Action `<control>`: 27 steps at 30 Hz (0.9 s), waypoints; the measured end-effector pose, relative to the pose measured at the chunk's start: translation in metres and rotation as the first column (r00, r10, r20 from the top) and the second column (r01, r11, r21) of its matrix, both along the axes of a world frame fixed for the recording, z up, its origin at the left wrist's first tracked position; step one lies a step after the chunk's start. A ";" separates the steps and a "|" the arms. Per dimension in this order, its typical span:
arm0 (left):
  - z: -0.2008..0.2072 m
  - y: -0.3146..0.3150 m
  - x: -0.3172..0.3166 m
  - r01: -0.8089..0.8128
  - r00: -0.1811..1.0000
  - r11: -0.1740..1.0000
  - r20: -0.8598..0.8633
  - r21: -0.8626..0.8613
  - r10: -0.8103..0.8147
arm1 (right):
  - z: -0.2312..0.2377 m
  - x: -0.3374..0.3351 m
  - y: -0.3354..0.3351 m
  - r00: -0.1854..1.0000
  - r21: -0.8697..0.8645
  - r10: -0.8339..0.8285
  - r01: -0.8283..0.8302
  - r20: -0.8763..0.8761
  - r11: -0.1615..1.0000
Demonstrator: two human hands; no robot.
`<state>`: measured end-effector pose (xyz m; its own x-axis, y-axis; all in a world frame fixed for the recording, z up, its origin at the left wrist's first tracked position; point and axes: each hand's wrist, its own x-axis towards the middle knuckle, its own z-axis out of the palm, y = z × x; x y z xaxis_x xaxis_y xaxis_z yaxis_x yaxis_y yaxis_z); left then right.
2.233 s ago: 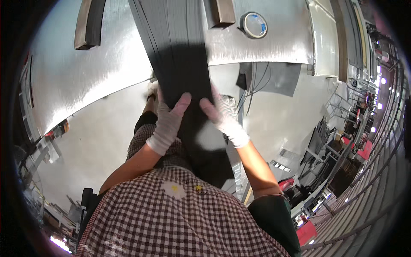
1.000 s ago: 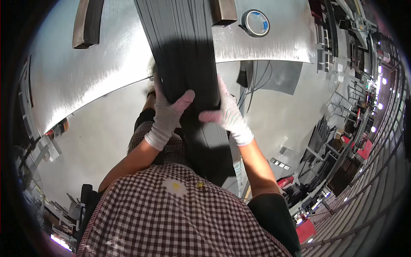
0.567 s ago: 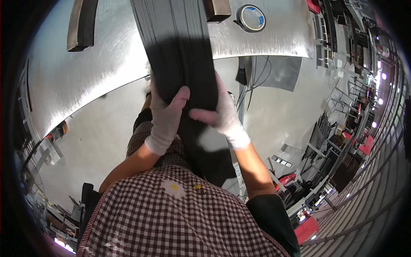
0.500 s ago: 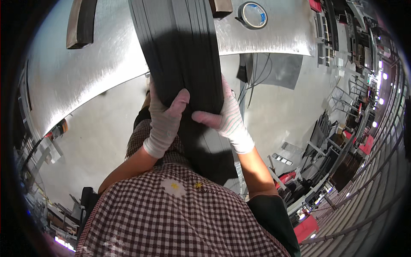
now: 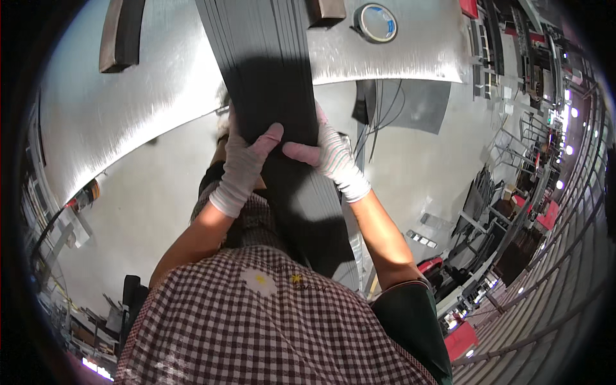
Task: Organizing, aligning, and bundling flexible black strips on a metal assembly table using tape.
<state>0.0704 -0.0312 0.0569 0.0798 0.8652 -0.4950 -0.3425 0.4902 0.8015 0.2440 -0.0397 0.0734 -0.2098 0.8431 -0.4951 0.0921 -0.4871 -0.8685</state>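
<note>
A bundle of long, flat, dark grey strips (image 5: pixel 266 83) runs from the far edge of view over the metal table's rim toward me. My left hand (image 5: pixel 247 154), in a white and pink knit glove, is closed round its left side with the thumb on top. From the opposite side my right hand (image 5: pixel 327 151), gloved alike, grips it, thumb also lying across the upper face. Both thumb tips nearly meet near the bundle's close end. The fingers underneath are hidden. More dark strips (image 5: pixel 311 208) lie lower down, below my hands and partly in shadow.
The shiny metal table (image 5: pixel 167 83) bears a brown-black bar (image 5: pixel 122 38) at left, a metal block (image 5: pixel 328 13) beside the bundle, and a tape roll (image 5: pixel 363 25). A grey sheet (image 5: pixel 423 106) and thin cables (image 5: pixel 378 119) are beyond the table's edge. Racks with stock (image 5: pixel 500 224) stand at right.
My right hand has moved left and slightly away from me, closer to my left hand. The bundle between them looks narrower and more even, with its near end a little farther off.
</note>
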 end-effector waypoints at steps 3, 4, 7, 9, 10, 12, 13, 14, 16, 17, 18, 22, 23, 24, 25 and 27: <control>0.022 0.011 0.001 -0.104 0.986 0.993 0.123 -0.058 0.111 | -0.015 -0.004 0.006 0.998 0.202 -0.045 0.035 0.044 0.979; 0.025 0.005 0.000 -0.101 0.991 0.994 0.086 -0.031 0.103 | -0.005 -0.009 0.012 0.995 0.286 -0.065 0.043 0.069 0.957; 0.009 0.000 0.005 -0.095 0.994 0.995 -0.052 0.035 0.097 | 0.014 0.001 -0.007 0.946 0.161 0.048 -0.104 0.321 0.981; -0.001 -0.039 0.005 -0.039 0.985 0.997 -0.164 0.068 0.049 | 0.017 0.011 -0.019 0.935 0.133 0.196 -0.243 0.296 0.961; -0.004 -0.044 0.007 0.019 0.960 0.994 -0.280 0.103 0.010 | 0.012 0.011 -0.019 0.934 0.138 0.198 -0.247 0.297 0.959; -0.021 -0.038 0.008 -0.017 0.972 0.996 -0.232 0.084 0.036 | 0.003 0.008 -0.019 0.907 0.206 0.067 -0.166 0.415 0.964; -0.012 -0.016 0.004 -0.036 0.994 0.999 -0.103 0.001 0.036 | 0.015 -0.002 0.000 0.959 0.181 0.021 -0.075 0.281 0.981; 0.004 0.009 0.002 -0.040 0.998 0.997 0.038 -0.072 0.043 | 0.016 -0.004 0.010 0.957 0.183 0.013 -0.068 0.289 0.981; 0.037 0.021 0.007 -0.121 0.993 0.972 -0.009 -0.199 0.121 | 0.011 -0.013 0.026 0.980 0.239 -0.083 0.039 0.179 0.970; 0.034 0.016 0.002 -0.097 0.993 0.993 -0.073 -0.060 0.092 | 0.015 -0.014 0.021 0.975 0.351 -0.085 0.008 0.204 0.936; 0.030 0.011 -0.003 -0.061 0.988 0.995 -0.140 0.076 0.071 | 0.018 -0.012 0.015 0.977 0.354 -0.081 0.006 0.198 0.935; -0.011 -0.031 0.002 -0.091 0.977 0.991 -0.184 0.093 0.107 | 0.011 -0.002 -0.012 0.866 -0.012 0.183 -0.201 0.465 0.980; -0.009 -0.026 0.002 -0.043 0.987 0.997 -0.150 0.061 0.052 | -0.006 0.004 -0.018 0.907 0.083 0.094 -0.140 0.411 0.987; -0.007 -0.020 0.003 0.006 0.993 1.000 -0.115 0.031 -0.002 | -0.023 0.010 -0.024 0.938 0.174 0.008 -0.073 0.348 0.982; 0.004 -0.014 -0.002 0.010 0.993 1.000 -0.120 0.016 -0.008 | -0.018 0.001 -0.019 0.939 0.160 0.009 -0.069 0.343 0.985; 0.017 0.022 -0.004 -0.084 0.996 0.990 -0.010 -0.116 0.084 | -0.002 -0.011 0.021 0.992 0.033 -0.094 0.091 0.088 0.995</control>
